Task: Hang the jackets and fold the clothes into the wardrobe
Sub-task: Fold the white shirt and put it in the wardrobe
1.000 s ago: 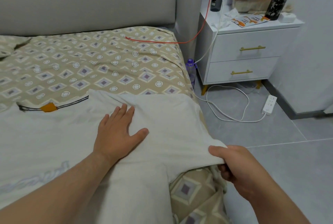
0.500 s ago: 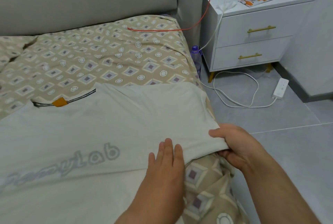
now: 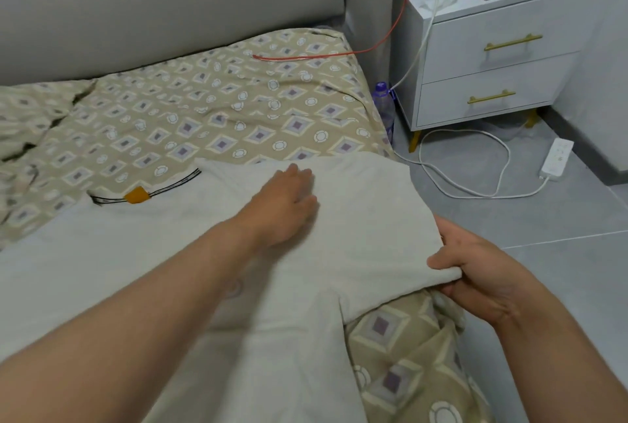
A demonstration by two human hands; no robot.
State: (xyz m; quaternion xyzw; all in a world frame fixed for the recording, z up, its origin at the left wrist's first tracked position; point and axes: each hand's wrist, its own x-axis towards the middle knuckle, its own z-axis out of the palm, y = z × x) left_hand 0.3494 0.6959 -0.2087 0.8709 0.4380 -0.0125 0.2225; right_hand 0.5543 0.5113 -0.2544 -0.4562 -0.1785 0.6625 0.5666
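Now a pale shirt [image 3: 170,269] lies spread on the bed [image 3: 238,110], covering its near half. The collar [image 3: 146,193], with a dark band and an orange tag, points toward the bed's head. One sleeve [image 3: 390,235] reaches the bed's right edge and hangs slightly past it.

The left hand [image 3: 285,205] rests flat on the shirt near the shoulder, inside the bed's right edge, with its fingers straight and close together. The right hand [image 3: 475,276] is just off the bed's right edge and pinches the sleeve's hem, thumb on top and fingers curled beneath. The hem is drawn taut between the two hands. Below it the patterned sheet bunches over the bed's side.

Toward the bed's head the sheet lies bare up to the grey headboard [image 3: 170,8], apart from an orange cable [image 3: 323,56] trailing across the far right corner. The sheet is rumpled at the bed's far left.

Right of the bed is grey floor [image 3: 543,218]. A white cable [image 3: 475,195] loops across it to a power strip [image 3: 557,159]. A nightstand [image 3: 503,72] stands beside the bed's head, with a purple bottle [image 3: 384,106] between it and the bed.
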